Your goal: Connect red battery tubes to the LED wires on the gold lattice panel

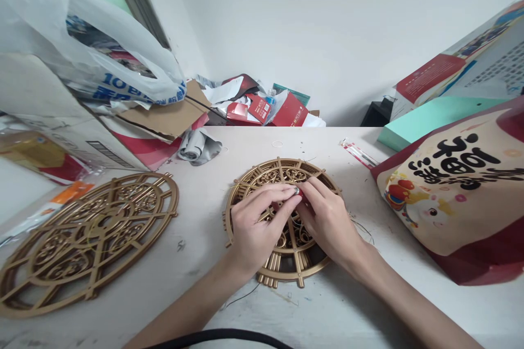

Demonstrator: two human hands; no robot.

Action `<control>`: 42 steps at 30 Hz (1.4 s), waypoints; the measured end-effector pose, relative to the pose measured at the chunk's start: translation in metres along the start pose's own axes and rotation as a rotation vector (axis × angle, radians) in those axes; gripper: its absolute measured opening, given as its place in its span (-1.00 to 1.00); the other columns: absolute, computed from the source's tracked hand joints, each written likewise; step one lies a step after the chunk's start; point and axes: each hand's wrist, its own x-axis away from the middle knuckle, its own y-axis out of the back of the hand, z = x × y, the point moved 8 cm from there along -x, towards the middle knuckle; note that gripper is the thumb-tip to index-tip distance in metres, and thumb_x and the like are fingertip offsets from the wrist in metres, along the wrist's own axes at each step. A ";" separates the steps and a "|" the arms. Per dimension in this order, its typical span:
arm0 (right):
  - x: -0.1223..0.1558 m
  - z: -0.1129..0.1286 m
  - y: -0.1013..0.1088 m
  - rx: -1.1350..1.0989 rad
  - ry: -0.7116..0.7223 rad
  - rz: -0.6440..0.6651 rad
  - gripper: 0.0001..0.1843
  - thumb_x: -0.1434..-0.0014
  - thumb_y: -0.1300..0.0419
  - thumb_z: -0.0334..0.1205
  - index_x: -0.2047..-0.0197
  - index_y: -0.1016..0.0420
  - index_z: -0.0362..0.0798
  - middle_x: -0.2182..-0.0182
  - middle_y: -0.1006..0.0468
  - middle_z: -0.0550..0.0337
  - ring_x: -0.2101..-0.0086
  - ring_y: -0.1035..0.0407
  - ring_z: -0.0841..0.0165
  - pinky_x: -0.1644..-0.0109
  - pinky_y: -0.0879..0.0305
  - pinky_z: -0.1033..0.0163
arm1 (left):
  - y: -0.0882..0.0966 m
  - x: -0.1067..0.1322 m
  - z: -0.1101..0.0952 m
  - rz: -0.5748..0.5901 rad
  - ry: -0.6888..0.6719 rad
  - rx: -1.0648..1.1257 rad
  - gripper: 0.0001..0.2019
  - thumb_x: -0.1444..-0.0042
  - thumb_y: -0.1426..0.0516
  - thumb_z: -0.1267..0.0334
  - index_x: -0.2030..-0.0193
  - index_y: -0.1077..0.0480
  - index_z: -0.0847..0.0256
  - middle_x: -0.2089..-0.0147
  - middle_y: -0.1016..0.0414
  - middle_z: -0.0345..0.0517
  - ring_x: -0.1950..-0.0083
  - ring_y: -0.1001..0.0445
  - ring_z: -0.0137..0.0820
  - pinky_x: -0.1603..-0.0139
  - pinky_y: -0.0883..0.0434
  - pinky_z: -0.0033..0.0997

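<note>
In the middle of the head view, my left hand point(260, 221) and my right hand point(327, 218) meet with fingers pinched together. Between their fingertips is a small red piece with a shiny silver end point(296, 191); its kind is too small to make out. My left fingers press at the silver end, and my right fingers close round the red part. Both hands are over a round gold openwork frame point(300, 278) with spokes and scrolls, whose centre they partly cover. A thin dark wire point(243, 295) sticks out by the frame's lower edge.
Another gold openwork frame point(95, 278) lies at the left. A white carton point(69, 131) and a plastic bag point(123, 60) stand behind it. Papers and red boxes point(289, 110) pile up at the back. A dark-red printed bag point(446, 174) and a mint-green box point(429, 117) are at right.
</note>
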 end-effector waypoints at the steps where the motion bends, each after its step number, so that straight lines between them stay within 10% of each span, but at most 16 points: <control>1: 0.000 0.000 0.000 0.003 0.001 -0.003 -0.86 -0.37 -0.05 -0.44 0.22 -0.36 -0.08 0.29 -0.37 0.13 0.34 -0.28 0.31 0.31 -0.23 0.20 | 0.000 0.000 0.000 -0.004 -0.003 -0.004 -0.81 -0.10 -0.33 0.49 0.19 -0.56 0.16 0.15 -0.67 -0.21 0.09 -0.63 -0.49 -0.03 -0.58 -0.44; 24: 0.001 0.003 -0.006 0.033 -0.005 0.035 -0.78 -0.29 0.03 -0.53 0.22 -0.37 -0.09 0.28 -0.39 0.09 0.31 -0.30 0.30 0.31 -0.26 0.18 | 0.001 0.003 -0.001 -0.041 -0.003 0.018 -0.81 -0.04 -0.37 0.49 0.25 -0.55 0.17 0.21 -0.66 -0.18 0.15 -0.63 -0.43 0.05 -0.61 -0.37; 42: -0.002 -0.003 0.004 0.107 -0.069 -0.025 -0.84 -0.37 -0.06 -0.32 0.25 -0.43 -0.08 0.36 -0.45 0.14 0.41 -0.33 0.34 0.34 -0.21 0.20 | 0.007 0.000 0.048 -0.134 0.600 0.443 -0.91 -0.02 -0.42 0.28 0.32 -0.64 0.16 0.25 -0.67 -0.13 0.22 -0.63 -0.47 0.09 -0.60 -0.57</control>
